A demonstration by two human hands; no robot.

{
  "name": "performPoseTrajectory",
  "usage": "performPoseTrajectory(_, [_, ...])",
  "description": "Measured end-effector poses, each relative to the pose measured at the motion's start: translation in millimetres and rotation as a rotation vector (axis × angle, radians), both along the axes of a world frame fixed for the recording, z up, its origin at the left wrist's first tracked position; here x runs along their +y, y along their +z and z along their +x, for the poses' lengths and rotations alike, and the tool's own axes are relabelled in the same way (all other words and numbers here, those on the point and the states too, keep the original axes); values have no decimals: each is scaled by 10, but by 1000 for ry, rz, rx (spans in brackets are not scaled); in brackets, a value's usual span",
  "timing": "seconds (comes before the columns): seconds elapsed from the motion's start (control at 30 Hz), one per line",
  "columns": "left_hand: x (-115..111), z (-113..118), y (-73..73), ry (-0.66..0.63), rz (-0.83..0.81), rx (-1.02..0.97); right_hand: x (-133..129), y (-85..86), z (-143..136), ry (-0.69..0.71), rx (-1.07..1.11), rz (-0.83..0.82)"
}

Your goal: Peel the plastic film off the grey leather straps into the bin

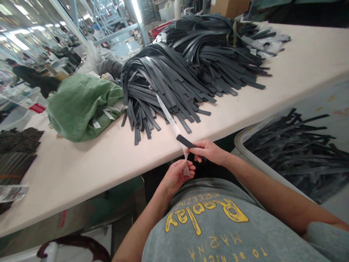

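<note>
My left hand (pixel 180 174) pinches the lower end of a thin whitish strip (pixel 169 117), in front of the table's near edge. The strip runs up from there onto a bundle of dark grey flat bands (pixel 163 78). Just above and to the right, my right hand (pixel 205 151) is closed on a short dark band piece (pixel 185 141), whose free end points up and left across the strip. Both hands are close together near my shirt. The bundle lies bent over on the pale table (pixel 218 123), its loose ends toward me.
More dark bands (pixel 220 54) are heaped behind. A green cloth sack (pixel 81 105) lies left of the bundle, with stacked dark strips (pixel 16 156) at the far left. A pale bin (pixel 240 140) of dark strips stands at the right. A cardboard box (pixel 230 7) is at the back.
</note>
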State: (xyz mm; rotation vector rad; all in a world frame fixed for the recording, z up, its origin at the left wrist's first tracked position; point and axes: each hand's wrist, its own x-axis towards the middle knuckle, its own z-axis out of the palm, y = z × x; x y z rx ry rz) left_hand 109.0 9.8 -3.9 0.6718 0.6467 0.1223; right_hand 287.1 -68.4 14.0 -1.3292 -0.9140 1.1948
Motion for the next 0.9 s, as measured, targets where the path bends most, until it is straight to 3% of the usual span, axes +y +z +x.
performPoseTrajectory(0.2, [80, 131, 116, 123, 182, -45, -71, 39, -27, 12, -82, 19])
performPoseTrajectory(0.5, [427, 557, 238, 253, 133, -7, -120, 96, -5, 59, -246, 86])
performPoseTrajectory(0.63, [612, 696, 270, 246, 185, 48, -152, 112, -12, 77, -304, 102])
performPoseTrajectory(0.73, [692, 725, 317, 191, 236, 62, -153, 98, 51, 2, -234, 103])
performPoseTrajectory(0.83, [701, 693, 345, 132, 262, 72, -94, 61, 197, -181, -19, 114])
performPoseTrajectory(0.9, [681, 662, 339, 99, 270, 82, -7, 57, 295, -224, 99, 97])
